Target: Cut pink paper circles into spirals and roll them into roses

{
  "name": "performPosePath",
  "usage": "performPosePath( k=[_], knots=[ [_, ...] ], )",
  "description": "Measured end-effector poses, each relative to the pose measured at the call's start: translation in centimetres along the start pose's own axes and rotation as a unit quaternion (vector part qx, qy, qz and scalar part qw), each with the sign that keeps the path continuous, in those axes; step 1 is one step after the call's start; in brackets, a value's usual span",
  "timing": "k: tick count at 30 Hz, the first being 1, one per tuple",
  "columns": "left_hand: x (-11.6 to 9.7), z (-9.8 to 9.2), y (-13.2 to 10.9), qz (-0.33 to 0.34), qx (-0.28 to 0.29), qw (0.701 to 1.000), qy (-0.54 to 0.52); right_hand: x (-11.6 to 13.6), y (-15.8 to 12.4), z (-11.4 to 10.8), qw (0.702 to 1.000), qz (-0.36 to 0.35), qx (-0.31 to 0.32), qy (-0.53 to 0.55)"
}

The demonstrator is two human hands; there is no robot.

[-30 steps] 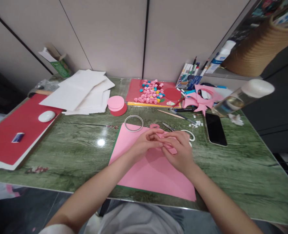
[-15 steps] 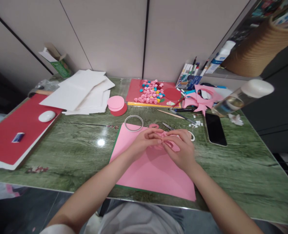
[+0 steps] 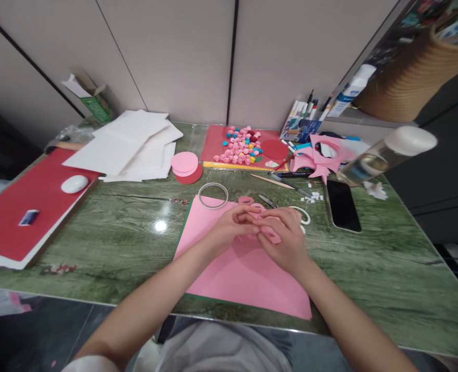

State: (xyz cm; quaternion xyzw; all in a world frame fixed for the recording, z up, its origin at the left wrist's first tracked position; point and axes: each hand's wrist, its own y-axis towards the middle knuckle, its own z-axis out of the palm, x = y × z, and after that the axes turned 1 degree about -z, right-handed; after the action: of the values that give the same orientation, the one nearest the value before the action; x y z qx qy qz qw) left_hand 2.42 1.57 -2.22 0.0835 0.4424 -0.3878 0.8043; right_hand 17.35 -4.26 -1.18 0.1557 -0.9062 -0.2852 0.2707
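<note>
Some flat, rectangular pink paper (image 3: pixel 244 279)

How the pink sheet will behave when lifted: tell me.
The pink sheet looks paper-thin, so it is probably light and apt to flop. Lifted at its far edge, it would likely shift the ring lying partly on it.

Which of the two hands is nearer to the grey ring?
Left. The left hand is close by, to the right of the ring and nearer the person's body; the right hand is farther right, past the left hand.
</note>
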Motion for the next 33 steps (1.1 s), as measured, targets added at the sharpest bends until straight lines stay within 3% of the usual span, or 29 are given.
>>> performPosePath(
  k=[21, 33],
  knots=[
    [-0.53, 0.04, -0.11, -0.012, 0.015, 1.0, 0.02, 0.19, 0.33, -0.33, 0.998, 0.028, -0.011, 0.048],
    [0.02, 0.19, 0.05, -0.005, -0.011, 1.0, -0.01, 0.2, -0.03, 0.03, 0.999, -0.015, -0.027, -0.02]
  ],
)
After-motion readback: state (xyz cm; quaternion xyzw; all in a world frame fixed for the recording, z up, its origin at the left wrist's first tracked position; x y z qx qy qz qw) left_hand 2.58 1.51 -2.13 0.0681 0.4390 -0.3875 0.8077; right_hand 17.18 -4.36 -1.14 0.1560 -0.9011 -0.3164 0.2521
